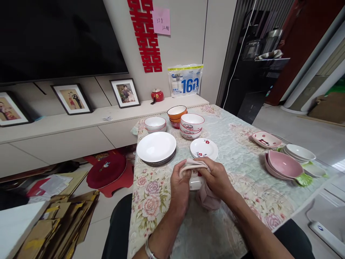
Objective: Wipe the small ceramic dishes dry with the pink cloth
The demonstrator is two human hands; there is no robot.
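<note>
Near the table's front edge, my left hand (180, 183) is closed on the side of a small white dish (196, 184) with red marks. My right hand (217, 176) grips a pale pink cloth (208, 198), which is folded over the dish's upper rim and hangs down beside it. Fingers and cloth hide much of the dish. Just beyond my hands is a stack of small white plates with red flowers (204, 148). To its left stands a stack of larger plates, the top one white (156, 146).
Farther back stand white bowls with red rims (192, 124), orange bowls (177, 112) and plain-looking white bowls (155, 124). Pink leaf-shaped bowls (285, 164) and white bowls (300, 152) sit near the right edge. A floral cloth (151, 205) covers the table. A red stool (107, 171) stands left.
</note>
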